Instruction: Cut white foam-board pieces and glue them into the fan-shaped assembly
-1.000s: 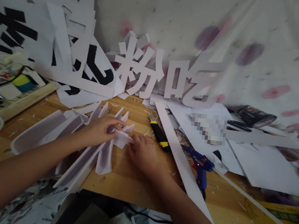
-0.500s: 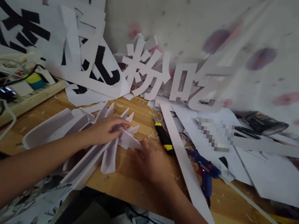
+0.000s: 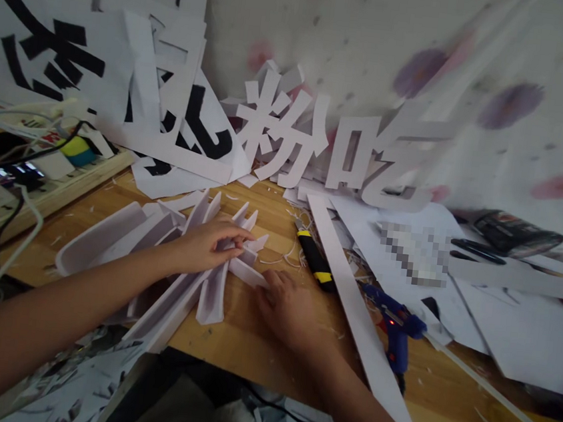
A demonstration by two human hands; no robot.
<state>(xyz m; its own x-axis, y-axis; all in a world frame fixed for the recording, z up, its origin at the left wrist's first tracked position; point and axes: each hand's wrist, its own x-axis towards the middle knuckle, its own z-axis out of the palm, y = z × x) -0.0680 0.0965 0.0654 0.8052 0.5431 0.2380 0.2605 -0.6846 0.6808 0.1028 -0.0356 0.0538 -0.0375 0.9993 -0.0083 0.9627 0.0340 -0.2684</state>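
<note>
A white foam character with raised side walls [image 3: 165, 306] lies on the wooden table [image 3: 242, 341]. My left hand [image 3: 212, 245] rests over its upper right part, thumb and fingers closed on a wall near the joint of a short stroke. A narrow white strip [image 3: 247, 273] runs from that spot to my right hand [image 3: 284, 305], whose fingers pinch its right end. Right of that hand lie a black and yellow utility knife [image 3: 314, 258] and a long white strip [image 3: 353, 299]. A blue glue gun [image 3: 395, 320] with a red light lies farther right.
Finished white characters [image 3: 282, 130] stand at the back against a patterned curtain [image 3: 360, 38]. A power strip with cables [image 3: 18, 173] sits at the left. Paper sheets [image 3: 525, 330], a black bag [image 3: 515, 232] and scissors [image 3: 478, 250] lie at the right; scraps [image 3: 77, 377] are below the table edge.
The view has shifted slightly, so most things appear farther right. The narrow strip now shows a lower, flatter angle between my hands, and its left part sits closer to the character.
</note>
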